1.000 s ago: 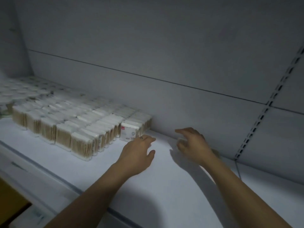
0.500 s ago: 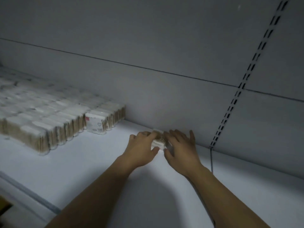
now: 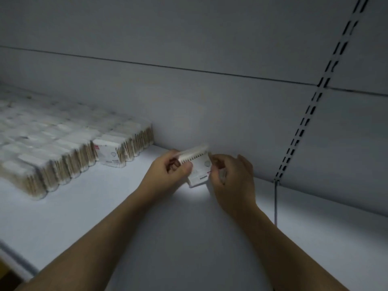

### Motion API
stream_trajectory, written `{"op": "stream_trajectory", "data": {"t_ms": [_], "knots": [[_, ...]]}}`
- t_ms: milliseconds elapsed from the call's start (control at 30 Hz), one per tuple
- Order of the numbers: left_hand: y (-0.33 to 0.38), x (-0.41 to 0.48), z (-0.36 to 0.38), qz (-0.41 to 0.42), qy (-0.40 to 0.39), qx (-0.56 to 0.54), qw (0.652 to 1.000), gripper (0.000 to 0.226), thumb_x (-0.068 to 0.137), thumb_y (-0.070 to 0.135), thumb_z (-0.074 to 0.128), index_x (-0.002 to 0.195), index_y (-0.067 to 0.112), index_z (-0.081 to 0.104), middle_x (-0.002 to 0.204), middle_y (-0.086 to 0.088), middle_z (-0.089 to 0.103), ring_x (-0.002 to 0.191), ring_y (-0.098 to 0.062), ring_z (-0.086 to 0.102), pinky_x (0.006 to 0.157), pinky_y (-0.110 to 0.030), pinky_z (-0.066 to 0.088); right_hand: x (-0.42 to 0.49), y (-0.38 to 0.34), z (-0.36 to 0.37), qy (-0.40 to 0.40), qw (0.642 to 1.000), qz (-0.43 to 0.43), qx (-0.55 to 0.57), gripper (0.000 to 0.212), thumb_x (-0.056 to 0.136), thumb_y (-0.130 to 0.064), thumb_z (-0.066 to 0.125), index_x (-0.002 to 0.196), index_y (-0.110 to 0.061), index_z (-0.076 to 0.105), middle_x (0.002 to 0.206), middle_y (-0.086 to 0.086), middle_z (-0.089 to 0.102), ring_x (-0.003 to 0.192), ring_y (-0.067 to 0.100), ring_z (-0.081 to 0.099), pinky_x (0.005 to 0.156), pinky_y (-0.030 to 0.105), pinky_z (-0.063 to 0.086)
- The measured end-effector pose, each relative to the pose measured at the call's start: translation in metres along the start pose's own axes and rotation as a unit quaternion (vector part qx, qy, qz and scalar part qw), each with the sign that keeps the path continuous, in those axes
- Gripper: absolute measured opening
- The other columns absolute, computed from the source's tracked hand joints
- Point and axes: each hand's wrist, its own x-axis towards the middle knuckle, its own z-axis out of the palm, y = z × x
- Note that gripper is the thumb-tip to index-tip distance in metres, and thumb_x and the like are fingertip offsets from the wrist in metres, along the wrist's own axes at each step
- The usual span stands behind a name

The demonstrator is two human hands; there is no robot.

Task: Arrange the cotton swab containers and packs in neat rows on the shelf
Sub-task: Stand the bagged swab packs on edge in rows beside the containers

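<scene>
A small pack of cotton swabs [image 3: 198, 167], white with a printed label, is held up between both hands just off the white shelf [image 3: 88, 208], close to the back wall. My left hand [image 3: 168, 175] grips its left side, thumb across the front. My right hand [image 3: 232, 181] pinches its right edge. Several packs of wooden-stick swabs [image 3: 63, 154] stand in tight rows on the left of the shelf. One pack [image 3: 108, 153] at the block's front right corner shows its label face.
The grey back panel [image 3: 210, 106] rises right behind the hands. A slotted upright [image 3: 302, 127] runs down it at the right, where a seam splits the shelf. The shelf's front edge [image 3: 19, 259] lies at the lower left.
Both hands came together on a loose pack by the back wall and lifted it, tilting its label face towards me. The view moved closer and to the right.
</scene>
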Motion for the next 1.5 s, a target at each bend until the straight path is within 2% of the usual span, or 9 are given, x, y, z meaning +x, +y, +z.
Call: {"op": "stream_trajectory", "data": {"t_ms": [267, 400, 567, 733, 900, 1000, 1133, 1333, 1500], "knots": [[0.005, -0.005, -0.004, -0.103, -0.012, -0.176, 0.979, 0.031, 0.094, 0.030, 0.053, 0.090, 0.003, 0.067, 0.102, -0.028, 0.068, 0.101, -0.047, 0.063, 0.097, -0.056, 0.045, -0.004, 0.001, 0.008, -0.063, 0.998, 0.003, -0.011, 0.069, 0.082, -0.052, 0.037, 0.146, -0.029, 0.030, 0.083, -0.021, 0.058, 0.116, 0.022, 0.053, 0.118, 0.040, 0.010], [0.008, -0.016, -0.009, -0.096, -0.045, -0.141, 0.984, 0.032, 0.092, 0.039, 0.053, 0.088, 0.013, 0.070, 0.099, -0.022, 0.069, 0.097, -0.043, 0.064, 0.097, -0.062, 0.042, -0.009, -0.009, -0.001, -0.052, 0.995, -0.067, -0.047, 0.074, 0.078, -0.044, 0.046, 0.146, -0.018, 0.035, 0.104, -0.008, 0.064, 0.109, 0.012, 0.052, 0.117, 0.039, 0.007], [0.014, -0.033, -0.016, -0.075, -0.059, -0.059, 0.994, 0.027, 0.100, 0.034, 0.044, 0.105, 0.016, 0.064, 0.102, -0.009, 0.071, 0.100, -0.027, 0.068, 0.093, -0.053, 0.051, -0.015, -0.017, -0.001, -0.047, 0.987, -0.139, -0.062, 0.046, 0.072, -0.032, 0.057, 0.114, -0.015, 0.061, 0.099, 0.001, 0.064, 0.096, 0.022, 0.058, 0.113, 0.047, 0.020], [0.026, -0.052, -0.028, 0.020, -0.064, 0.212, 0.975, 0.019, 0.102, 0.037, 0.039, 0.103, 0.029, 0.057, 0.090, 0.015, 0.064, 0.081, 0.000, 0.062, 0.063, -0.017, 0.049, -0.015, -0.028, -0.002, -0.094, 0.988, -0.102, -0.061, 0.038, 0.071, -0.029, 0.061, 0.107, -0.017, 0.058, 0.101, 0.000, 0.062, 0.099, 0.024, 0.057, 0.114, 0.044, 0.013], [0.025, -0.075, -0.054, -0.005, -0.012, 0.167, 0.986, 0.018, 0.101, 0.032, 0.045, 0.092, 0.025, 0.059, 0.082, 0.007, 0.065, 0.073, -0.003, 0.061, 0.058, -0.017, 0.048, -0.024, -0.055, -0.003, -0.147, 0.984, -0.092, -0.027, 0.031, 0.080, -0.030, 0.069, 0.106, -0.024, 0.054, 0.092, -0.015, 0.053, 0.093, -0.002, 0.050, 0.117, 0.036, 0.016], [0.019, -0.086, -0.076, -0.022, -0.063, 0.135, 0.989, 0.014, 0.100, 0.023, 0.050, 0.107, 0.025, 0.062, 0.095, 0.007, 0.068, 0.086, -0.009, 0.065, 0.073, -0.022, 0.055, -0.029, -0.065, -0.004, -0.155, 0.987, -0.042, 0.013, 0.029, 0.079, -0.025, 0.071, 0.104, -0.027, 0.055, 0.087, -0.021, 0.050, 0.097, -0.012, 0.043, 0.099, 0.026, 0.033], [0.011, -0.102, -0.104, -0.041, -0.074, 0.143, 0.986, 0.030, 0.095, 0.024, 0.058, 0.124, 0.028, 0.056, 0.110, 0.013, 0.063, 0.097, -0.002, 0.061, 0.088, -0.021, 0.050, -0.030, -0.077, 0.001, -0.137, 0.987, 0.055, 0.064, 0.022, 0.074, -0.020, 0.076, 0.087, -0.028, 0.059, 0.080, -0.011, 0.061, 0.078, 0.008, 0.058, 0.063, 0.017, 0.044], [0.007, -0.103, -0.155, 0.027, -0.061, 0.363, 0.929, 0.035, 0.097, 0.039, 0.051, 0.130, 0.029, 0.053, 0.127, 0.015, 0.052, 0.109, -0.005, 0.052, 0.086, -0.018, 0.038, -0.005, -0.107, 0.022, -0.178, 0.978, 0.096, 0.055, 0.026, 0.070, -0.010, 0.080, 0.081, -0.025, 0.062, 0.067, -0.010, 0.060, 0.054, -0.001, 0.051, 0.054, 0.013, 0.040], [-0.013, -0.094, -0.186, 0.008, -0.027, 0.381, 0.924, 0.030, 0.098, 0.032, 0.047, 0.125, 0.020, 0.057, 0.122, 0.006, 0.055, 0.111, -0.013, 0.055, 0.091, -0.027, 0.045, 0.001, -0.151, 0.072, -0.204, 0.974, 0.093, 0.025, 0.026, 0.073, -0.011, 0.078, 0.085, -0.024, 0.058, 0.075, -0.009, 0.065, 0.060, 0.002, 0.057, 0.049, 0.008, 0.037]]}}
